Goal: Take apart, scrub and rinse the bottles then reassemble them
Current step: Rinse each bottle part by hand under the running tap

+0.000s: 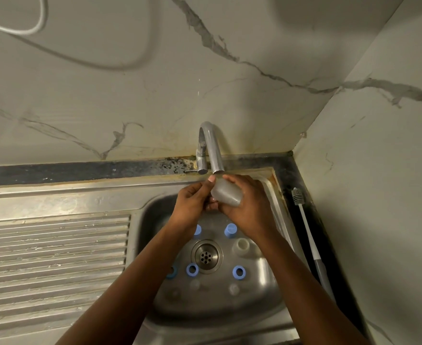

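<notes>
One steel sink (152, 220) at lower centre, tap (212, 148) above. Under the spout, right hand (251, 211) with fingers curled round a translucent bottle (226, 195), left hand (192, 205) pinching its upper end. Probably rinsing; next calls for turning it, then gathering the blue rings (238, 271) below.

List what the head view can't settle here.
All head view:
Water: no stream shows between faucet and bottle; cannot tell if it is running.
Mouth of the bottle: covered by the grip of left hand and right hand.
One blue ring: partly hidden by the left forearm.
The clear pieces on the sink floor: too faint to identify.
Lower end of the brush: behind the right forearm.
</notes>
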Demonstrator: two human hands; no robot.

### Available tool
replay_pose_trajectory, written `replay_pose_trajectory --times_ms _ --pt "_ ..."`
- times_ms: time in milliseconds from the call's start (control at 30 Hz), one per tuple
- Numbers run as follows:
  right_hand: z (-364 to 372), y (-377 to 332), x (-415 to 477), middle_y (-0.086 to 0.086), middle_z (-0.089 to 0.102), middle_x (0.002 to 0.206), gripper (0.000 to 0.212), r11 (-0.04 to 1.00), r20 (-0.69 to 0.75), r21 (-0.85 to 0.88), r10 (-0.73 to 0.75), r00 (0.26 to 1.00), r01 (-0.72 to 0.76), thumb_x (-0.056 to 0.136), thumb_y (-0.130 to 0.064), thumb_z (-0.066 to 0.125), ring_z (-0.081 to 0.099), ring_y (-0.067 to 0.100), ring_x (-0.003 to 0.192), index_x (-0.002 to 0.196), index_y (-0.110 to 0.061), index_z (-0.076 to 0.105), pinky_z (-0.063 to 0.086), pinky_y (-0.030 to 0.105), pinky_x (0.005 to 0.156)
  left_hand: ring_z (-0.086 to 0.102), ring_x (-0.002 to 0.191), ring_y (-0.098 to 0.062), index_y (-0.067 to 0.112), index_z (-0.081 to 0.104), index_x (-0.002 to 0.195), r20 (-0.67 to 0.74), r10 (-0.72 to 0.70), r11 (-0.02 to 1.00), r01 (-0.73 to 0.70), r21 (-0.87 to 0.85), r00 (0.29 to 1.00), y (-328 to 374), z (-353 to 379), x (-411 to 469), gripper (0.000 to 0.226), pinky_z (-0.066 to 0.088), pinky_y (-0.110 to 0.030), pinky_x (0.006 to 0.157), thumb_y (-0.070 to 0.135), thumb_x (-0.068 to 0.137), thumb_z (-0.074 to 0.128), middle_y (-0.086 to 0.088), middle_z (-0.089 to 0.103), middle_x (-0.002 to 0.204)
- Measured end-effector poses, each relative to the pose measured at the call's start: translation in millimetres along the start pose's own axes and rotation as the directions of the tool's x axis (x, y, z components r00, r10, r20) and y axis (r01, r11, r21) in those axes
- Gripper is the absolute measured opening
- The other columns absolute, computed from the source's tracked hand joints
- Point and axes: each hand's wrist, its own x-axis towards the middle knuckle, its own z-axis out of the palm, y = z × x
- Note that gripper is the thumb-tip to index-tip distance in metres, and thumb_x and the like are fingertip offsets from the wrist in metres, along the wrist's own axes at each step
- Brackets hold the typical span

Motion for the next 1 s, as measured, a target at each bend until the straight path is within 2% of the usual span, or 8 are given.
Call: replay_pose_trajectory --times_ms 67,133,267,367,467,567,800,1000 --pt "-4 0 2 -0.013 0.066 0.131 0.073 0.982 0.066 0.164 0.085 0.994 -0.095 0.07 -0.052 0.091 0.061 0.009 0.117 0.134 -0.036 0.061 0.054 0.028 0.093 0.066 0.084 -0.025 -0.004 0.072 0.119 0.033 -0.009 0.998 0.011 -0.06 0.999 1 -4 -2 0.047 0.061 -0.031 0.079 0.039 0.104 0.064 -0.021 0.068 0.092" --pt "-10 -4 2 -0.009 0.072 0.122 0.067 0.882 0.159 0.39 0.218 0.963 -0.265 0.069 -0.057 0.091 0.069 0.011 0.11 0.126 -0.037 0.062 0.06 0.031 0.085 0.07 0.09 -0.024 0.001 0.072 0.125 0.082 -0.019 0.993 0.028 -0.114 0.996 3 -7 -3 0.041 0.062 -0.031 0.081 0.035 0.106 0.061 -0.02 0.072 0.099" --pt "-18 -12 -1 0.006 0.078 0.112 0.038 0.479 0.44 0.683 0.332 0.834 -0.551 0.089 -0.039 0.08 0.074 0.025 0.104 0.122 -0.02 0.072 0.06 0.035 0.077 0.072 0.105 -0.027 0.006 0.07 0.133 0.154 -0.024 0.995 0.038 -0.088 0.988 7 -7 -7 0.039 0.062 -0.037 0.086 0.033 0.108 0.057 -0.018 0.075 0.115" --pt "-21 -15 -5 0.014 0.075 0.11 0.045 0.199 0.622 0.696 0.313 0.718 -0.69 0.097 -0.041 0.068 0.071 0.02 0.087 0.129 -0.01 0.069 0.056 0.027 0.063 0.072 0.106 -0.029 0.008 0.069 0.133 0.188 -0.021 1.0 0.023 -0.008 0.982 9 -5 -10 0.044 0.06 -0.039 0.09 0.04 0.104 0.059 -0.018 0.074 0.119" --pt "-21 -13 -6 0.019 0.073 0.101 0.051 0.065 0.716 0.645 0.296 0.632 -0.761 0.102 -0.047 0.059 0.068 0.022 0.076 0.128 -0.004 0.067 0.053 0.024 0.053 0.068 0.09 -0.027 0.009 0.072 0.122 0.18 -0.017 0.999 0.011 0.036 0.984 8 -7 -11 0.036 0.059 -0.034 0.08 0.038 0.105 0.06 -0.017 0.069 0.103" --pt "-15 -8 -6 0.02 0.072 0.097 0.057 -0.078 0.734 0.646 0.336 0.59 -0.76 0.102 -0.05 0.059 0.066 0.022 0.072 0.13 -0.001 0.064 0.052 0.021 0.048 0.069 0.089 -0.023 0.014 0.075 0.12 0.154 0.077 0.992 -0.091 0.091 0.985 6 -7 -13 0.026 0.058 -0.035 0.083 0.03 0.106 0.062 -0.01 0.073 0.099" --pt "8 -6 -1 0.023 0.076 0.114 0.054 -0.193 0.675 0.711 0.459 0.578 -0.676 0.099 -0.044 0.069 0.076 0.028 0.091 0.132 -0.003 0.064 0.065 0.032 0.067 0.076 0.11 -0.028 0.005 0.071 0.127 0.162 0.319 0.922 -0.345 0.176 0.934 10 -2 -21 0.032 0.062 -0.034 0.092 0.004 0.095 0.074 -0.008 0.079 0.118" --pt "14 -27 16 0.019 0.074 0.121 0.041 -0.162 0.628 0.749 0.479 0.613 -0.642 0.104 -0.038 0.062 0.073 0.026 0.105 0.131 -0.007 0.065 0.065 0.033 0.073 0.074 0.116 -0.024 0.005 0.069 0.13 0.07 0.359 0.908 -0.365 0.206 0.931 10 -10 -21 0.037 0.061 -0.042 0.1 0.004 0.094 0.077 -0.007 0.078 0.121"
